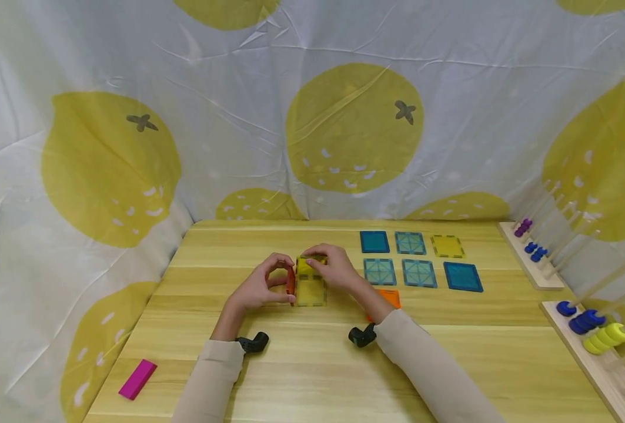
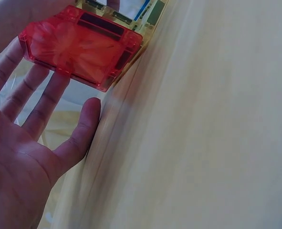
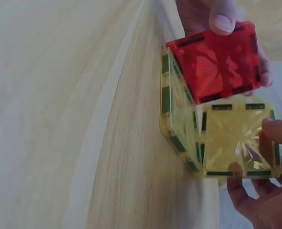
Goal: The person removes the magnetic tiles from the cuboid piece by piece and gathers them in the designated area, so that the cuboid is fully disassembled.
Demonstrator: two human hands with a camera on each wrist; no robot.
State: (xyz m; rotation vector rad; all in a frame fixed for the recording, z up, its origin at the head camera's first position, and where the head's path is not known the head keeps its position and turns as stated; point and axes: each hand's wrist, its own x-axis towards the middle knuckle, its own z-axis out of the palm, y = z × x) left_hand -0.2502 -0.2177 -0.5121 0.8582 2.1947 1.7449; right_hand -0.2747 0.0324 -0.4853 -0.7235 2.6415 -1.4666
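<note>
A yellow magnetic tile (image 1: 311, 293) lies flat on the table, its face also visible in the right wrist view. At its far edge my right hand (image 1: 333, 267) pinches a second yellow tile (image 3: 238, 138), which stands upright, between thumb and fingers. My left hand (image 1: 259, 285) holds a red magnetic tile (image 2: 76, 47) on edge at the flat tile's left side, thumb near and fingers far. In the right wrist view the red tile (image 3: 222, 62) leans over the flat one. Whether its lower edge touches cannot be made out.
Rows of blue, light-blue and yellow tiles (image 1: 419, 273) lie to the right. An orange tile (image 1: 390, 297) is partly hidden by the right forearm. A magenta block (image 1: 137, 379) lies front left. Wooden peg racks with rings (image 1: 534, 258) line the right edge; a lemon-print cloth hangs behind.
</note>
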